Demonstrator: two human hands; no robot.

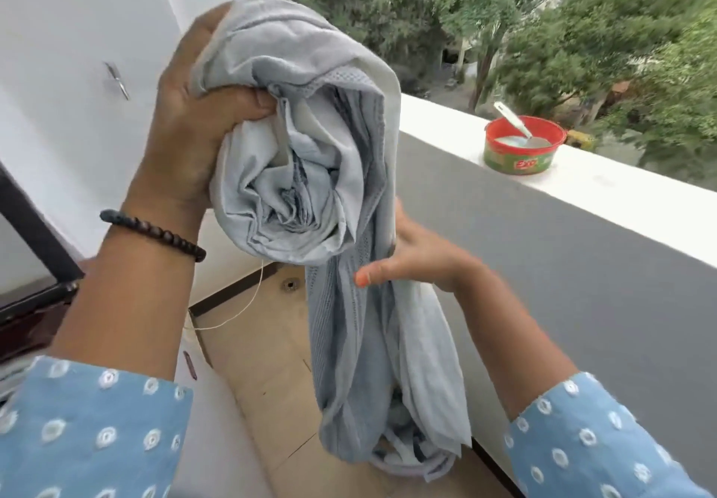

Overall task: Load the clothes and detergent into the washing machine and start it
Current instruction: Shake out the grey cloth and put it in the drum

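Big grey wall (562, 284) with white ledge (605, 191) on top, trees behind. Tan floor (271, 361) below.
Grey cloth (310, 156) held up high, bunched in roll at top, long tail hanging down to floor.
Left hand (194, 125) grips top of roll, fingers curled tight round it, bead band (155, 231) on wrist.
Right hand (415, 257) lower down, thumb pressed on hanging part, other fingers hidden behind cloth.
Red tub (523, 146) with spoon sits on ledge, well apart from cloth.

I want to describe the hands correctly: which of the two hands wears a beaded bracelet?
The left hand, raised and gripping the bunched top of the grey cloth, has dark beads at its wrist. The right hand, lower on the cloth, has a bare wrist.
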